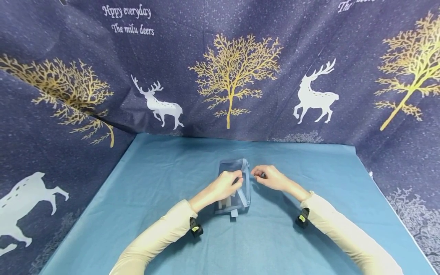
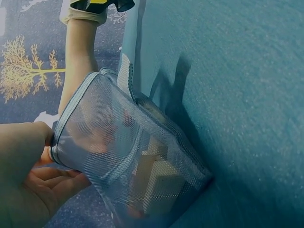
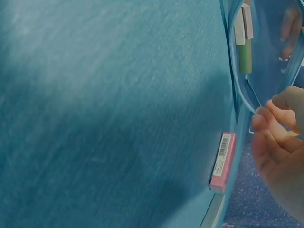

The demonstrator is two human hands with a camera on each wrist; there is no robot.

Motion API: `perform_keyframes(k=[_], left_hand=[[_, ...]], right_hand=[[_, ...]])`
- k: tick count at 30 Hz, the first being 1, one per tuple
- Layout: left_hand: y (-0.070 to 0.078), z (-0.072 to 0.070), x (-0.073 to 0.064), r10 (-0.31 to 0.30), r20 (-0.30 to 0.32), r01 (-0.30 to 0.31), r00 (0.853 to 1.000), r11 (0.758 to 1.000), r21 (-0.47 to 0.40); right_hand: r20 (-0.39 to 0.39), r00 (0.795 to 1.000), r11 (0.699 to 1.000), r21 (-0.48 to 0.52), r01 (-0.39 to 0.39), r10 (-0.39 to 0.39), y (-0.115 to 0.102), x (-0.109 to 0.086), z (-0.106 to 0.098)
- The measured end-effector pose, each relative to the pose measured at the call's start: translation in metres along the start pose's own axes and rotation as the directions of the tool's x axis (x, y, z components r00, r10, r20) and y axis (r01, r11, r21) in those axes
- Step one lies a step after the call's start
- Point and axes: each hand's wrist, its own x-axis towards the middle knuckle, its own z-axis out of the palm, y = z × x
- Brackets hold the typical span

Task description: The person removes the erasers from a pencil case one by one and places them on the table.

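A blue mesh zip pouch (image 1: 229,165) stands on the blue cloth, its mouth toward the right. My left hand (image 1: 227,185) pinches its rim between thumb and fingers, as the left wrist view shows. On the other side, my right hand (image 1: 270,177) has its thumb and fingertips bent together at the opposite rim, pinching it in the right wrist view. Through the mesh show pale blocks (image 2: 164,187). A green piece (image 3: 245,59) appears inside beside white ones. A pink box (image 3: 222,161) with a white label lies on the cloth beyond the pouch.
A blue cloth (image 1: 165,168) covers the table. Dark blue hangings with deer (image 1: 317,95) and golden trees (image 1: 229,76) rise behind it and at both sides. A small black camera (image 1: 197,230) is strapped to each wrist below a cream sleeve.
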Motion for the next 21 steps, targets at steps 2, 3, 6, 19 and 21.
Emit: perform_keyframes(k=[2, 3, 6, 19, 21], left_hand=[[-0.0005, -0.0004, -0.0004, 0.003, 0.0, -0.003, 1.0, 1.0, 0.001], [-0.0008, -0.0006, -0.0008, 0.004, -0.001, -0.004, 1.0, 1.0, 0.0], [-0.0012, -0.0006, -0.0016, 0.012, -0.006, -0.012, 1.0, 1.0, 0.002], [-0.001, 0.0011, -0.0017, -0.001, -0.011, 0.001, 1.0, 1.0, 0.005], [-0.0006, 0.001, -0.0012, -0.001, -0.012, 0.001, 1.0, 1.0, 0.011]], right_hand=[[0.005, 1.0, 1.0, 0.001, 0.002, -0.002, 0.0004, 0.0002, 0.0015], [0.006, 1.0, 1.0, -0.001, 0.002, -0.002, 0.0004, 0.0003, 0.0021], [0.01, 1.0, 1.0, 0.005, 0.0, 0.0, -0.001, 0.0011, 0.004], [0.04, 0.998, 0.999, 0.002, 0.043, -0.043, -0.0053, 0.0046, 0.0083], [0.035, 0.998, 0.998, -0.009, 0.056, -0.056, -0.0054, 0.0052, 0.0086]])
